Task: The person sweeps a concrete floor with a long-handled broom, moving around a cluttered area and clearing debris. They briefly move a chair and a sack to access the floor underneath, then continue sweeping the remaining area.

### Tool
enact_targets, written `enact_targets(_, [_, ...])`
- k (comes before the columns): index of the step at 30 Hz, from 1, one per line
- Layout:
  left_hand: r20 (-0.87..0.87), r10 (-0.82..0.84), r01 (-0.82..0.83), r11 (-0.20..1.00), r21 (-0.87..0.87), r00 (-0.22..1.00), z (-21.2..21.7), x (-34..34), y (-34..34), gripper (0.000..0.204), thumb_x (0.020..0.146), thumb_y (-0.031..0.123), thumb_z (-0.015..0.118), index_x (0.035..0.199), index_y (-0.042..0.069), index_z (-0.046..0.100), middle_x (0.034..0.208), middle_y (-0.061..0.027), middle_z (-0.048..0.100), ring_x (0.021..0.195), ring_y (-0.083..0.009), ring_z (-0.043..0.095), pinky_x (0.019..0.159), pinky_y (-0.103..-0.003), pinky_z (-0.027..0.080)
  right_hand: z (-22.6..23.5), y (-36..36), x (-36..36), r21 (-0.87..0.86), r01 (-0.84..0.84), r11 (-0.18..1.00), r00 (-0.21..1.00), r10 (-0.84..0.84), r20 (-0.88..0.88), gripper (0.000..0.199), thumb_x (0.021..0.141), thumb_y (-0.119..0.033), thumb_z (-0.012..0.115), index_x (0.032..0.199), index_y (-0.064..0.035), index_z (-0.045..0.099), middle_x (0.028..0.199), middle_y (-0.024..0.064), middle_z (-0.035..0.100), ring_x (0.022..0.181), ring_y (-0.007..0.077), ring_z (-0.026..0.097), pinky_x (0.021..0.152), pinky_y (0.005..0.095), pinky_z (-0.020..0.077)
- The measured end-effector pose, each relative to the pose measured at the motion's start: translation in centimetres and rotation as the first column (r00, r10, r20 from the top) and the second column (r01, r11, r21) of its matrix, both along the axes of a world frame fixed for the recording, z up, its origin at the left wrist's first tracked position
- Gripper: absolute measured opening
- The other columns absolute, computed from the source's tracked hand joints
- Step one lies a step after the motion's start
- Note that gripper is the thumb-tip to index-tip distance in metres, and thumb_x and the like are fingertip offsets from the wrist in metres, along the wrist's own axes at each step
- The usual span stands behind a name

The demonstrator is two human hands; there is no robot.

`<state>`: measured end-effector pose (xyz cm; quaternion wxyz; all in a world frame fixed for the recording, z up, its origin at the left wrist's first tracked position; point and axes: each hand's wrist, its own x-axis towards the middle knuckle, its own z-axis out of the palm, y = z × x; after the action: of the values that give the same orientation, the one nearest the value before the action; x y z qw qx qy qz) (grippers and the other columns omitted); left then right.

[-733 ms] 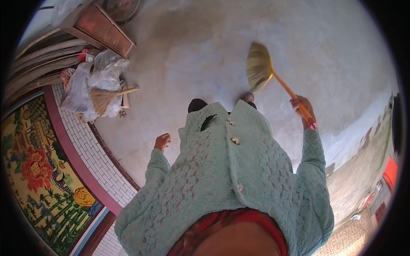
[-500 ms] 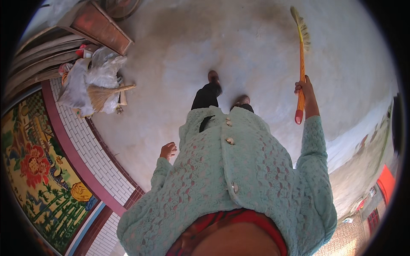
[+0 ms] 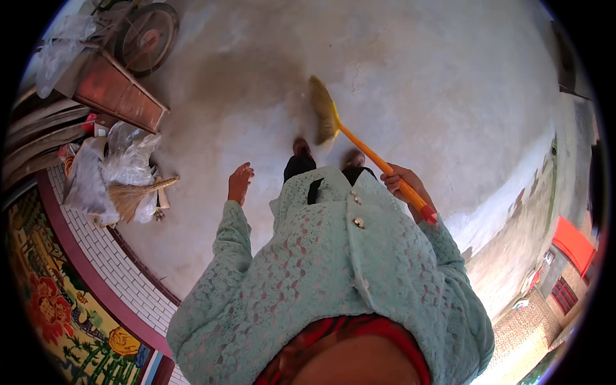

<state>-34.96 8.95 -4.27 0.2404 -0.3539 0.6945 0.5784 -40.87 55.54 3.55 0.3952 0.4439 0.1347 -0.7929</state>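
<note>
Over at the far left, a colourful mural with a big red flower is seen, edged by a band of white brickwork. Above it, clear plastic bags are heaped, and a straw whisk is seen lying against them, its handle pointed to the right. Just beyond, a rusty red cart is parked, with a spoked wheel beside it.

Now to the left hand: nothing is held in it, the fingers are loosely curled and parted, and it is held up over the bare grey floor, clear of everything.

In the middle, the pale green jacket is seen from above, with two brown shoes planted past its hem. And here is the broom! Its yellowish bristles are fanned out ahead of the shoes, slightly blurred; whether the floor is touched by them cannot be told. The orange handle is slanted down to the right, and there it is gripped by the right hand, fingers wrapped around it just short of the red end.

At the far right, a bright red sheet is glimpsed.
</note>
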Motion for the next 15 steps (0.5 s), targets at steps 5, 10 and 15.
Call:
enact_targets(5, [0.107,0.11,-0.097,0.989,-0.115,0.988,0.5,4.8,-2.3,0.039,0.08,0.028,0.051,0.112,0.008,0.05,0.096,-0.005,0.057,0.087,-0.016,0.055,0.074,-0.032,0.041,-6.6,7.0,-6.4,-0.012,0.101,0.995,0.989,-0.099,0.111,0.023,0.084,-0.013,0.041,0.078,0.0093,0.039,0.062,0.0026,0.04,0.043,0.0053,0.04,0.036,0.0145,0.0372])
enact_targets(10, [0.426,0.121,-0.048,0.983,-0.177,0.897,1.9,14.8,0.9,0.032,0.077,0.028,0.053,0.101,0.008,0.057,0.078,-0.0019,0.058,0.07,-0.0133,0.055,0.057,-0.033,0.043,-6.6,13.0,-13.3,0.332,0.141,0.933,0.97,-0.063,-0.237,0.009,0.081,-0.003,0.039,0.084,0.0051,0.036,0.067,0.0043,0.04,0.045,0.0042,0.041,0.038,0.0155,0.0395])
enact_targets(15, [0.482,0.067,-0.039,0.997,-0.067,0.873,0.1,12.4,6.2,0.035,0.077,0.031,0.053,0.105,0.009,0.055,0.085,-0.0029,0.058,0.075,-0.0154,0.056,0.063,-0.032,0.043,-1.6,15.6,-6.4,0.436,0.271,0.858,0.942,-0.142,-0.305,0.012,0.08,-0.003,0.041,0.091,-0.0057,0.037,0.066,0.0018,0.038,0.045,0.0048,0.033,0.037,0.0173,0.0305])
